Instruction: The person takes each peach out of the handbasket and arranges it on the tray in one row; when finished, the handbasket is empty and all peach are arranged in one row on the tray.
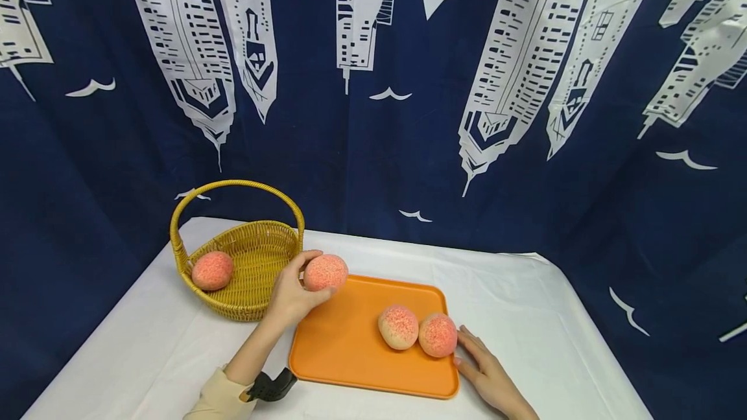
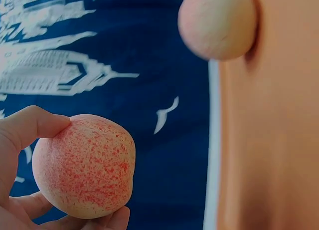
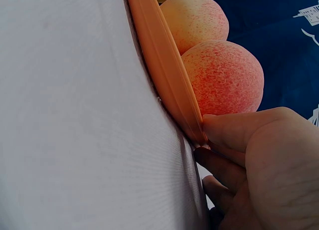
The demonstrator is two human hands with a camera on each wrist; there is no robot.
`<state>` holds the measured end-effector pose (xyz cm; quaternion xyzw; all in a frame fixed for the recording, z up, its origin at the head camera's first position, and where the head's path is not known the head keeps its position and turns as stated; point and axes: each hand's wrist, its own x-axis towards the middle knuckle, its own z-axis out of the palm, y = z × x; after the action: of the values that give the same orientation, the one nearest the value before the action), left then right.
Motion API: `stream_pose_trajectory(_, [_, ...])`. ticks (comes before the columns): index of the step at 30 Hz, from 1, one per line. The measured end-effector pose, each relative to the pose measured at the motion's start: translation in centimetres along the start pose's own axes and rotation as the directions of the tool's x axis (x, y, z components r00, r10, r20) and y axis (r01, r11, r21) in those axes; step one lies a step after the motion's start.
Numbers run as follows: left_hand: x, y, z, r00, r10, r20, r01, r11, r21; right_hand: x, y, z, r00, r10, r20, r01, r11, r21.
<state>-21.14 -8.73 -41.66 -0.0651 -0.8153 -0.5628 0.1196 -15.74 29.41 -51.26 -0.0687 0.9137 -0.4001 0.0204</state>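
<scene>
My left hand holds a pink-speckled peach between thumb and fingers, over the tray's back left corner and just right of the wicker basket. That peach shows large in the left wrist view. Another peach lies at the left inside the basket. Two more peaches, one paler and one pinker, sit side by side on the orange tray. My right hand grips the tray's right rim near its front corner, thumb at the edge beside the pinker peach.
The basket's tall arched handle rises at the back left. A white cloth covers the table. Behind it hangs a navy curtain printed with white buildings and birds. A black strap is on the left wrist.
</scene>
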Motion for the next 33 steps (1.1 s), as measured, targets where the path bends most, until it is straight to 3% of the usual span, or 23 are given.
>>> stream_pose_trajectory(6, [-0.7,-0.8,2.6,0.997,0.014,0.074,-0.013,1.0,-0.02,0.0,0.0,-0.1,1.0,-0.007,-0.007,0.007,1.0,0.0])
stream_pose_trajectory(10, [-1.1,-1.6,3.9,0.994,0.028,0.103,-0.03,0.999,0.012,-0.1,0.0,-0.1,1.0,-0.001,-0.003,0.001,1.0,0.001])
stream_pose_trajectory(15, [-1.5,-2.7,5.3,0.982,0.007,0.191,-0.018,0.999,0.052,-0.1,0.1,0.0,1.0,-0.002,-0.002,0.002,1.0,0.011])
stream_pose_trajectory(22, [-1.8,-3.7,6.1,0.974,0.002,0.228,-0.027,0.994,0.107,0.0,0.1,0.0,1.0,-0.008,-0.001,0.008,1.0,0.006])
stream_pose_trajectory(33, [-1.9,-4.8,6.8,0.959,-0.009,0.285,-0.018,0.995,0.094,0.0,-0.1,0.0,1.0,-0.007,-0.002,0.007,1.0,0.003])
